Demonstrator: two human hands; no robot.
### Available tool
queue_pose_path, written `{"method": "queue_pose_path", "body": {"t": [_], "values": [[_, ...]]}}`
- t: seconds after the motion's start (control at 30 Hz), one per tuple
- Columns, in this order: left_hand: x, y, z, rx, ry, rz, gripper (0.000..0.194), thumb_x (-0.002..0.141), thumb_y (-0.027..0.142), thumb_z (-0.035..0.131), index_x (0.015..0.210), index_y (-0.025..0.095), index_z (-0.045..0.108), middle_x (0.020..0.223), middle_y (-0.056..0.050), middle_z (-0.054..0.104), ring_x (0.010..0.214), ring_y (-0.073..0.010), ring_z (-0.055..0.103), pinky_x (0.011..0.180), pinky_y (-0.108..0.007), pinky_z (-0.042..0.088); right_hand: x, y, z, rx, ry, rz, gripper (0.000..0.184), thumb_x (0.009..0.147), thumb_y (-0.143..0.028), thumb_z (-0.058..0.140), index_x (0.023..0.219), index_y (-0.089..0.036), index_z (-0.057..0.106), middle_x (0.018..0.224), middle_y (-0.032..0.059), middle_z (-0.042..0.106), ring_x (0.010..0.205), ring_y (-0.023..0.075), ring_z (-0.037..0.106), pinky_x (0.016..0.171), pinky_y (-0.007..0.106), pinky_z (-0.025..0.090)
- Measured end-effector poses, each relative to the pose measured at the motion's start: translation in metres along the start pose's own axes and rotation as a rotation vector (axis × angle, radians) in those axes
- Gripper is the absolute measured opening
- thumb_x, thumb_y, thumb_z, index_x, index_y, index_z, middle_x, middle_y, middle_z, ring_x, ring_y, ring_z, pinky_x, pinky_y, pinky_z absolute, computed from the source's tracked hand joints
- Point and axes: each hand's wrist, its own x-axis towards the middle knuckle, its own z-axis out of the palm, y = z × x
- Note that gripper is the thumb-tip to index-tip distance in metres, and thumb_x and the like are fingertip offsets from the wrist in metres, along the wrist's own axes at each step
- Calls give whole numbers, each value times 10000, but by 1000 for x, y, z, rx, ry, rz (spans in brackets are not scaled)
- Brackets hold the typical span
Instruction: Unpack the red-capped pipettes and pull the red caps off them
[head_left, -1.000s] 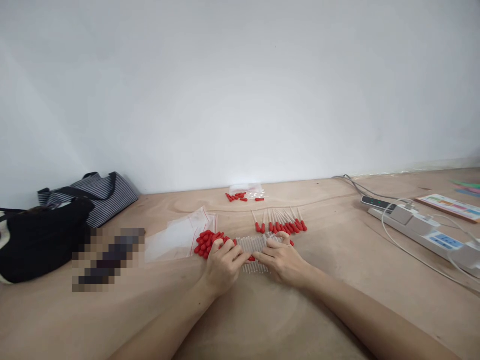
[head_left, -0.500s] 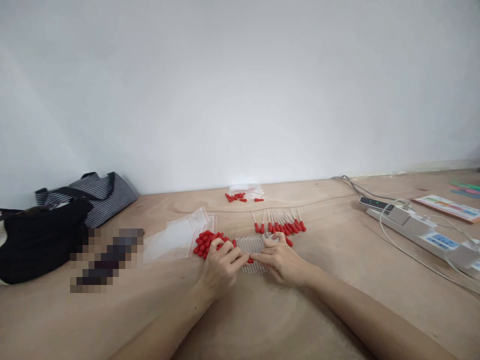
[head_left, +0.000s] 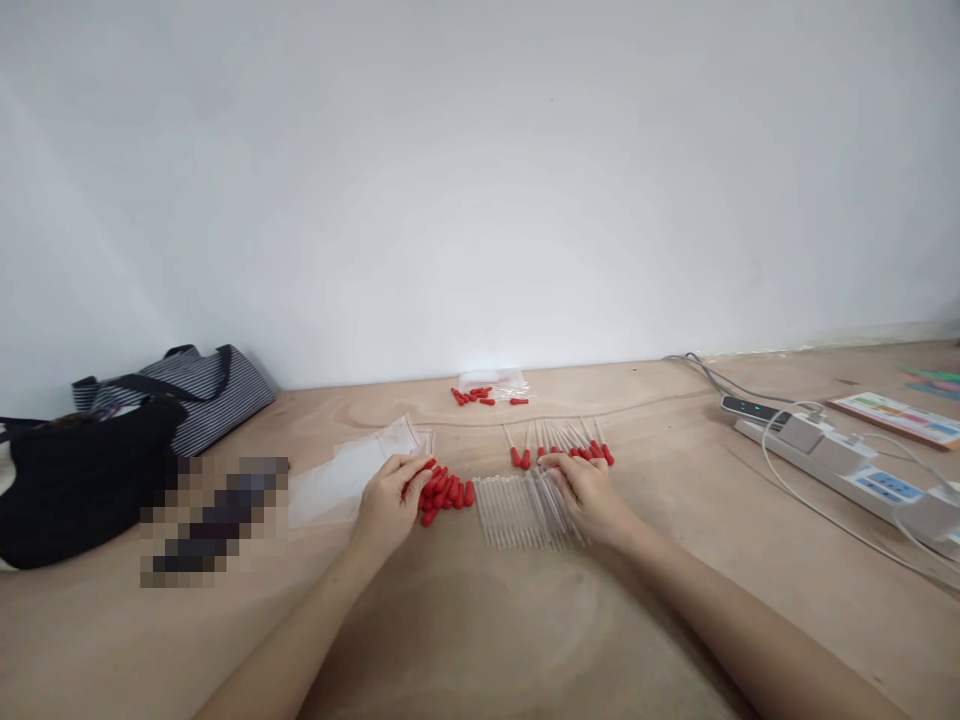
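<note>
My left hand (head_left: 391, 497) is at the left side of a pile of red rubber bulbs (head_left: 452, 491), thumb and fingers closing on a red bulb at the pile's edge. A row of clear, thin tubes (head_left: 510, 512) lies side by side just right of the pile. Over the right end of that row is my right hand (head_left: 589, 492), its fingers bent together near the tubes' upper ends; what they pinch is hidden. Just beyond it lie several droppers (head_left: 515, 457), each a clear tube with a red bulb, partly covered by the hand.
Clear zip bags (head_left: 352, 475) lie left of the bulbs. Further back is another small bag (head_left: 491, 381) with red bulbs and tubes. A power strip (head_left: 847, 460) with cables and a coloured card (head_left: 900, 415) are at right; a striped bag (head_left: 225, 395) and black bag (head_left: 82, 480) at left.
My hands, which met over the tubes at a red bulb, have moved apart. The left went left to the bulb pile; the right shifted right and slightly away, uncovering more tubes.
</note>
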Motion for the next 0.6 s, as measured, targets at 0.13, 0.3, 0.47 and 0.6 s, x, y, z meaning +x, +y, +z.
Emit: {"method": "queue_pose_path", "body": {"t": [0.13, 0.3, 0.47, 0.6], "values": [[1, -8, 4, -50, -56, -146, 291, 784, 263, 384, 916, 159, 621, 814, -52, 608, 721, -155, 596, 643, -264, 474, 4, 5, 0, 136, -12, 140, 339, 788, -136, 321, 1056, -130, 529, 728, 49, 625, 691, 162, 560, 639, 256, 370], [2, -7, 0, -38, -26, -250, 304, 711, 261, 445, 978, 163, 552, 783, -34, 617, 694, -158, 600, 613, -261, 480, 0, 6, -2, 104, -7, 168, 345, 727, -127, 378, 1004, -121, 584, 665, 34, 613, 611, 150, 553, 590, 238, 396], [4, -9, -5, -9, 11, -335, 256, 682, 318, 482, 892, 174, 505, 732, -19, 632, 643, -155, 601, 549, -241, 458, -5, 6, 8, -32, 82, 85, 361, 676, -38, 380, 949, -111, 606, 794, 92, 564, 760, 171, 528, 706, 271, 419], [4, -13, -5, 41, -18, -349, 215, 683, 343, 477, 829, 193, 524, 733, -17, 646, 639, -156, 599, 558, -244, 446, -8, 4, 20, -87, 74, 91, 340, 648, 17, 372, 867, -119, 595, 787, 81, 479, 722, 158, 482, 696, 273, 422]]}}
